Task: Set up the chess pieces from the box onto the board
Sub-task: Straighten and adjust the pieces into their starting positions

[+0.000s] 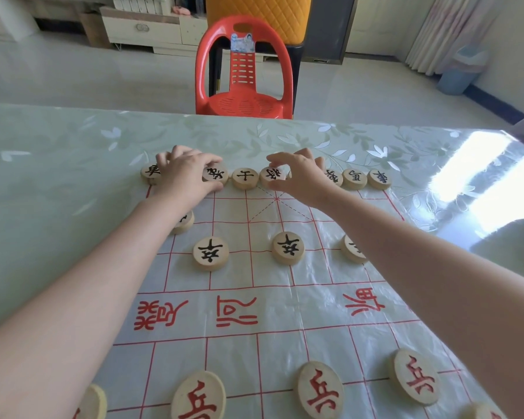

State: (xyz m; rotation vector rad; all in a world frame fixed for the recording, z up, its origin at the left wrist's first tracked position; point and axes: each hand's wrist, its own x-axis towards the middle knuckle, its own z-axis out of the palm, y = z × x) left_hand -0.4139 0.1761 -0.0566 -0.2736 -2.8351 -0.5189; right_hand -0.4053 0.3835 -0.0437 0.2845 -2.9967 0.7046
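Observation:
A plastic chess board [254, 297] with red lines lies on the table. Round wooden pieces with black characters line its far edge. My left hand [185, 173] reaches over that row, its thumb and fingers pinching a black piece [214, 174]. Beside it, my right hand [300, 173] pinches the black piece [272, 174] at the row's middle. A further black piece [245, 177] sits between the two. Two black pawns [211, 252] [288, 247] stand in mid-board, and others are partly hidden under my arms. Red pieces [319, 388] line the near side. No box is in view.
A red plastic chair [244, 71] stands behind the table's far edge. The table [58, 164] has a glossy floral cover, with bright glare at the right. A blue bin [462, 71] stands on the floor far right.

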